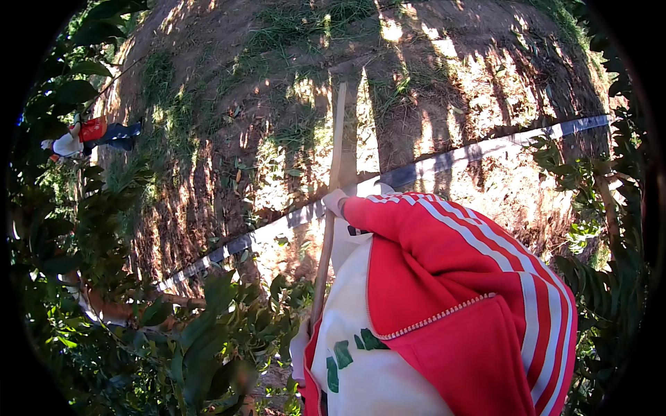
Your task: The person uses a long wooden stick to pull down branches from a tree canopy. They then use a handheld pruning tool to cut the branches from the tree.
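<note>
Sunlit brown soil [201, 139] with grass tufts spreads between dark-green leafy trees [208, 319], crossed by a long, flat, pale strip [485, 149]. Far left is a person [92, 130] in red and white. The left grip [300, 349] is partly hidden, its closure impossible to tell; a long, pale wooden pole [338, 139] extends forward from beside it, long axis leaning slightly right, the right grip [335, 201] wrapped around its middle.

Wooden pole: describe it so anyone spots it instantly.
Find the red jacket; follow its striped sleeve to the right hand. It grips the wooden pole, thin and tan. Unlike the pale strip slanting across the ground, the pole runs nearly vertically in view.
</note>
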`<state>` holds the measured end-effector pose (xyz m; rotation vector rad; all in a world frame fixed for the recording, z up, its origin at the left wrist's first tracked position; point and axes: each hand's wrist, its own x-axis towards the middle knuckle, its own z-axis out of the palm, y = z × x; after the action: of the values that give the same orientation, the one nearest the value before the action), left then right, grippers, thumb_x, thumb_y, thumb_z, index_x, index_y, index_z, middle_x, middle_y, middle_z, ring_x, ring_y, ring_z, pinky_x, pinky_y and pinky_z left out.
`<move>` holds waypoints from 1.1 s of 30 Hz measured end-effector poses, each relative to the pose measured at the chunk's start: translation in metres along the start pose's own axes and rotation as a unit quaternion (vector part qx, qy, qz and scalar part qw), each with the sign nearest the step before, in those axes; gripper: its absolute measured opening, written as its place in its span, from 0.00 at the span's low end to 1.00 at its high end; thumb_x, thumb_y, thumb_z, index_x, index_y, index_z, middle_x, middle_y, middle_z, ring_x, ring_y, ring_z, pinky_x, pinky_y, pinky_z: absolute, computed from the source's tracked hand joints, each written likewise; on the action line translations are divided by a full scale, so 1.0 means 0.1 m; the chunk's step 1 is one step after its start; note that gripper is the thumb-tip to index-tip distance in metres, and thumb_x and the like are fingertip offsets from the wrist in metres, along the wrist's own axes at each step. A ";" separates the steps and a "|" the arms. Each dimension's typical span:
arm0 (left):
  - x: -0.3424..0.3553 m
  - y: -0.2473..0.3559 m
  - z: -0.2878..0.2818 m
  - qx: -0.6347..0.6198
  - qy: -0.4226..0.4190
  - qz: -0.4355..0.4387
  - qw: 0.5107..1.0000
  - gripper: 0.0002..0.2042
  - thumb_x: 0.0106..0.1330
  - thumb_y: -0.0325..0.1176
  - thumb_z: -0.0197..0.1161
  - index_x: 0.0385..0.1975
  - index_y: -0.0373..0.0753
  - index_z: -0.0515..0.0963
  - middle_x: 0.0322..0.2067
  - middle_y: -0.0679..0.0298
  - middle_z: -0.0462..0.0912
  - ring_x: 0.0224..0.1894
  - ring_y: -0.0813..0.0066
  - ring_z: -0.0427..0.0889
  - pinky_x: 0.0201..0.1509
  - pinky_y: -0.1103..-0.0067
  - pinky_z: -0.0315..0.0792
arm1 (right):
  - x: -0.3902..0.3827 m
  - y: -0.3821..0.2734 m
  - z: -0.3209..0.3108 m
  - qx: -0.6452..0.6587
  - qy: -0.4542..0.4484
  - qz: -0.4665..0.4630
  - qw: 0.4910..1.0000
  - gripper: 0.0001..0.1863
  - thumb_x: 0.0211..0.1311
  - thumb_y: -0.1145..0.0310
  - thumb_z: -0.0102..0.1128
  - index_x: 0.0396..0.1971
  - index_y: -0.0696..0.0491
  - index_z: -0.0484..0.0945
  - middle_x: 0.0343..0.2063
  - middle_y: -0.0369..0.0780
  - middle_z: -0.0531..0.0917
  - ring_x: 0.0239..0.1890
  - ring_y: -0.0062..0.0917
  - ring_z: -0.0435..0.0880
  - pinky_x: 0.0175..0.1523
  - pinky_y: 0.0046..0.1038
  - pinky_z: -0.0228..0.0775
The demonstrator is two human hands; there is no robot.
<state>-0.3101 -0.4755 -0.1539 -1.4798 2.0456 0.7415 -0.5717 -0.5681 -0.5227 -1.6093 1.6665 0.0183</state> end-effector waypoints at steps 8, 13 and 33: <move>0.46 0.18 0.01 0.007 -0.013 0.057 0.998 0.23 0.61 0.42 0.58 0.55 0.42 0.67 0.30 0.47 0.80 0.32 0.47 0.79 0.33 0.62 0.71 | -0.24 0.40 -0.67 0.638 0.202 0.310 0.675 0.12 0.55 0.65 0.58 0.28 0.61 0.78 0.22 0.42 0.78 0.22 0.30 0.79 0.25 0.31 0.72; 0.35 0.47 -0.48 0.088 -0.064 0.077 0.991 0.23 0.60 0.42 0.59 0.55 0.45 0.67 0.28 0.49 0.80 0.31 0.48 0.79 0.34 0.62 0.71 | -0.10 0.86 0.05 0.270 0.144 0.103 0.946 0.13 0.54 0.64 0.60 0.31 0.59 0.79 0.26 0.43 0.81 0.29 0.31 0.82 0.31 0.33 0.74; -0.12 2.19 -1.57 0.078 0.250 0.473 0.841 0.13 0.59 0.29 0.61 0.42 0.32 0.79 0.40 0.51 0.81 0.39 0.61 0.81 0.42 0.73 0.75 | -1.55 1.07 -1.20 0.969 0.237 0.053 0.038 0.13 0.60 0.58 0.54 0.30 0.51 0.65 0.19 0.37 0.72 0.24 0.30 0.75 0.35 0.38 0.73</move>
<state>-0.5291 -0.5187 -0.0024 -0.4902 3.1888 0.5039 -0.7450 -0.4814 -0.4117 0.9713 0.3921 -1.8776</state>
